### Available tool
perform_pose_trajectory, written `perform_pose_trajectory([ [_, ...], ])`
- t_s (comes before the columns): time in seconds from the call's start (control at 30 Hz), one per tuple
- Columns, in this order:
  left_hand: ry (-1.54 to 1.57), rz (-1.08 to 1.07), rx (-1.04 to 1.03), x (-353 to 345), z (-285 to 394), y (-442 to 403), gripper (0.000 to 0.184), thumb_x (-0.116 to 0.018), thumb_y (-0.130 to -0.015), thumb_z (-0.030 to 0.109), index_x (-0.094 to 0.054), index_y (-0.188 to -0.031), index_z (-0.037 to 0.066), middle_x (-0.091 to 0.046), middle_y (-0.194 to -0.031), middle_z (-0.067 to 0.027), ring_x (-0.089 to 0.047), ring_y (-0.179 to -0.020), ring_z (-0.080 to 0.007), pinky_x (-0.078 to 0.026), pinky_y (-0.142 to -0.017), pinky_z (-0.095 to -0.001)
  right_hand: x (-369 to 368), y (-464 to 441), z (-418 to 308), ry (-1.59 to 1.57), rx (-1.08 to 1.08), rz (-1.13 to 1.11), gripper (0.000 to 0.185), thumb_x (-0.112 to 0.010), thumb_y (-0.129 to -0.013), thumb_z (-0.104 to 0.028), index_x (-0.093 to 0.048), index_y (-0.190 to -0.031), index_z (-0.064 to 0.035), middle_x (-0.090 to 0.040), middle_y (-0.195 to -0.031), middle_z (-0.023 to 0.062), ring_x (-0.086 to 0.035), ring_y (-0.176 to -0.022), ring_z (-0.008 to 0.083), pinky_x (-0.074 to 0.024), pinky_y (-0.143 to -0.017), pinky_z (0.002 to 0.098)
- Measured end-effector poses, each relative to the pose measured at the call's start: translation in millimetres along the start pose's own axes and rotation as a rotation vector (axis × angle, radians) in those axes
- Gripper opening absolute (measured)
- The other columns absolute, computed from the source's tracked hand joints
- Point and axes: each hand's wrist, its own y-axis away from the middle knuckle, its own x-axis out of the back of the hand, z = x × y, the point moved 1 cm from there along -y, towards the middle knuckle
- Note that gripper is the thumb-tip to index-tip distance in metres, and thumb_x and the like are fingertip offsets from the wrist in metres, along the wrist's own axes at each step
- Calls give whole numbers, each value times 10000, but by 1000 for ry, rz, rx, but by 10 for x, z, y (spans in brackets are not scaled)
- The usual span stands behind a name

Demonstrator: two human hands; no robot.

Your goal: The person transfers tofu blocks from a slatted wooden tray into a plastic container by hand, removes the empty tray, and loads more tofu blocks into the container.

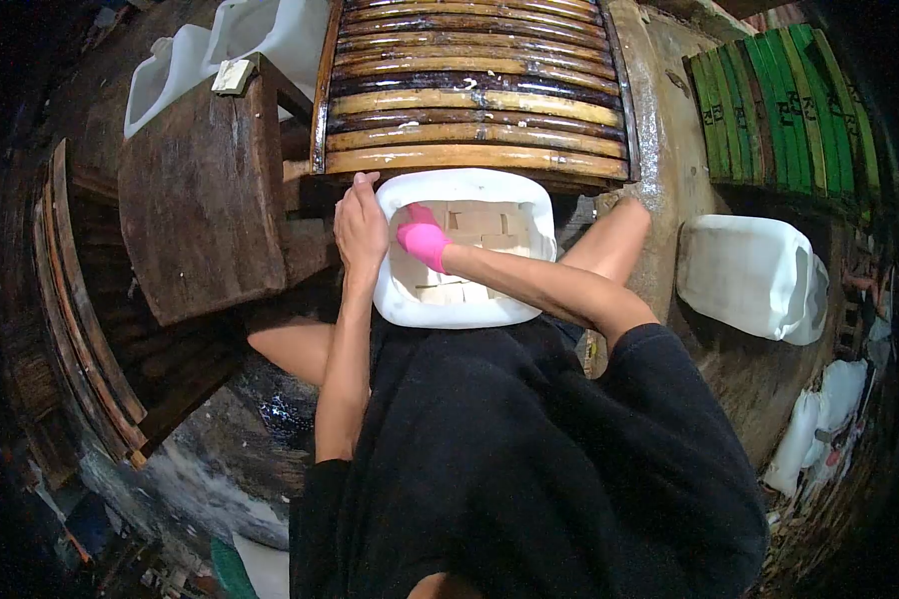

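Note:
Between my knees stands a white plastic container (400,307) with its top cut open. Pale rectangular blocks (504,243) lie inside it, in water or on a pale bottom; I cannot tell which. My left hand (361,226) rests on the container's left rim, fingers pointing forward and close together. My right hand (423,238), in a pink glove, reaches inside near the left wall. Its fingertips are low among the blocks and mostly hidden, so what they hold, if anything, does not show.
A wet bamboo rack (474,104) lies just ahead. At the left are a wooden bench (205,195), a small pale block (232,77) on it, and white cut containers (170,78). Green slatted crates (784,110) and another white container (737,272) are at the right.

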Motion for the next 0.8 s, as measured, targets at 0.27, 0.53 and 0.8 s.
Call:
perform_pose_trajectory([
  [0.27,431,-31,203,-100,-311,-80,614,-252,-1084,425,-625,-1278,-23,-633,-1283,-250,-592,-1201,-356,-432,-1026,-416,174,-93,71,45,103,-130,506,-554,-868,-198,-556,-1319,31,-625,-1250,278,-594,-1193,409,-475,-1003,430],
  [0.53,831,-53,446,-110,-527,-98,544,-420,-1055,444,-529,-1324,-16,-604,-1287,-228,-569,-1220,-279,-450,-1031,-383,118,-75,64,276,119,-182,584,-735,-785,-307,-577,-1236,29,-637,-1178,287,-642,-1068,424,-524,-909,456],
  [0.8,743,-144,391,-99,-548,-46,495,-445,-1061,385,-584,-1248,-51,-609,-1287,-184,-570,-1202,-241,-448,-1023,-361,-189,-199,267,215,199,-23,410,-657,-834,-219,-622,-1174,7,-653,-1144,272,-655,-1026,412,-528,-880,471],
])
